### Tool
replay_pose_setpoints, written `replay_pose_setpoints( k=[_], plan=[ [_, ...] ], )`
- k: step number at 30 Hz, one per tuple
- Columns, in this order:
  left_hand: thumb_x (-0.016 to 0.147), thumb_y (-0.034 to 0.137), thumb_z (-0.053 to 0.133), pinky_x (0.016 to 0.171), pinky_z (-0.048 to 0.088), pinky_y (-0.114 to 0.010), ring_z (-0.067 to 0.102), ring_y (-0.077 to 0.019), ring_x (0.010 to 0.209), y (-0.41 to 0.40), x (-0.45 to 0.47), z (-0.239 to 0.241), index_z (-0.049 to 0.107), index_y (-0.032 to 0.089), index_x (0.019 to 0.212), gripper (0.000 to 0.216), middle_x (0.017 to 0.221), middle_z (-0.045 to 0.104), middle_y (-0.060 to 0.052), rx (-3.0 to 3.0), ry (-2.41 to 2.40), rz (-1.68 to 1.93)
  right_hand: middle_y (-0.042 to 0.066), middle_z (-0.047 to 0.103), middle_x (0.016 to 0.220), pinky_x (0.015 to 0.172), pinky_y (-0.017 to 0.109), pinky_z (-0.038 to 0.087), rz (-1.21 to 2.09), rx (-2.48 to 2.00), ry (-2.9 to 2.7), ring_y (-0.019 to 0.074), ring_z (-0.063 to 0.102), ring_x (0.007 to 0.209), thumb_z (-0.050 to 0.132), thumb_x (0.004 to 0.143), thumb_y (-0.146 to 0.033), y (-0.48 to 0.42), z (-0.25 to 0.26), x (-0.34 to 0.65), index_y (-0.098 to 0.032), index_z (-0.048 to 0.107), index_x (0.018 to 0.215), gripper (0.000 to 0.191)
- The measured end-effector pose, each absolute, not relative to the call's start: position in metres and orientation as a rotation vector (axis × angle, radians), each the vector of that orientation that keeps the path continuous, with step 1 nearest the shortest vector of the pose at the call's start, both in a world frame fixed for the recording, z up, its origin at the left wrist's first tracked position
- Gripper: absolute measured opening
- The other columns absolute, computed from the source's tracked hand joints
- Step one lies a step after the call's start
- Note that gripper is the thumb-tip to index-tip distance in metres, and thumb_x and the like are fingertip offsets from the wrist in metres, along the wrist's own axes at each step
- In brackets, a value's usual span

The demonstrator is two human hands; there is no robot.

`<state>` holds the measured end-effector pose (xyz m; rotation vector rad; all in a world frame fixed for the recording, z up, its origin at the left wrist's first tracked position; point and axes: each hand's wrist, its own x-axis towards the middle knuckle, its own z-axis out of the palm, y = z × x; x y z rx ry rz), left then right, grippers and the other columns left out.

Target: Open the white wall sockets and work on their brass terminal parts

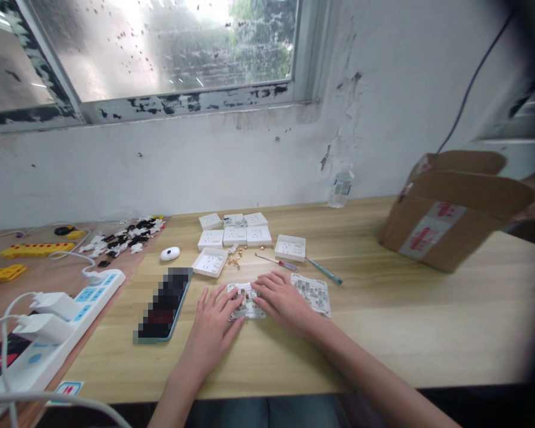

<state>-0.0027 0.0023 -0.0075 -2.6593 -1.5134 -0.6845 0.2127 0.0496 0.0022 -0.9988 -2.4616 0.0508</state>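
Note:
Both my hands rest on a white socket module (245,300) with small brass parts, lying on the wooden table (383,321). My left hand (214,324) holds its left edge, fingers curled against it. My right hand (280,297) lies over its right side, fingers bent down onto the part. A second white socket back plate (314,293) lies just right of my right hand. Loose brass screws (235,258) lie just beyond the module.
Several white socket faces (235,236) sit behind. Two screwdrivers (279,262) (324,271) lie to the right of them. A phone (164,304), a white mouse-like object (170,254) and a power strip (66,324) are left; a cardboard box (450,214) and a bottle (341,187) right.

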Motion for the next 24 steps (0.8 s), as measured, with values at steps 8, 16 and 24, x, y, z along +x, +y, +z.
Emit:
replay_pose_setpoints(
  k=[8, 16, 24],
  plan=[
    [0.092, 0.03, 0.049, 0.11, 0.021, -0.057, 0.034, -0.0254, 0.132, 0.001, -0.002, -0.005, 0.051, 0.029, 0.125, 0.034, 0.136, 0.051, -0.001, -2.681, -1.549, -0.648, 0.011, 0.059, 0.116, 0.093, 0.04, 0.038, 0.257, -0.913, -2.479, 0.0239, 0.051, 0.108, 0.052, 0.089, -0.033, 0.045, 0.016, 0.218, -0.019, 0.05, 0.127, 0.04],
    [0.091, 0.029, 0.05, 0.11, 0.022, -0.056, 0.036, -0.0255, 0.131, 0.001, -0.001, -0.004, 0.051, 0.029, 0.125, 0.034, 0.134, 0.053, -0.002, -2.668, -1.535, -0.669, 0.007, 0.062, 0.11, 0.093, 0.04, 0.039, 0.349, -0.873, -2.359, 0.0222, 0.053, 0.105, 0.055, 0.088, -0.026, 0.051, 0.012, 0.22, -0.022, 0.056, 0.114, 0.027],
    [0.092, 0.031, 0.049, 0.109, 0.023, -0.057, 0.035, -0.0262, 0.131, 0.0, 0.0, -0.002, 0.051, 0.03, 0.125, 0.034, 0.135, 0.052, -0.001, -2.669, -1.567, -0.634, 0.006, 0.062, 0.108, 0.095, 0.039, 0.036, 0.323, -0.923, -2.289, 0.0209, 0.053, 0.104, 0.058, 0.086, -0.025, 0.052, 0.008, 0.219, -0.023, 0.057, 0.109, 0.023]
  ],
)
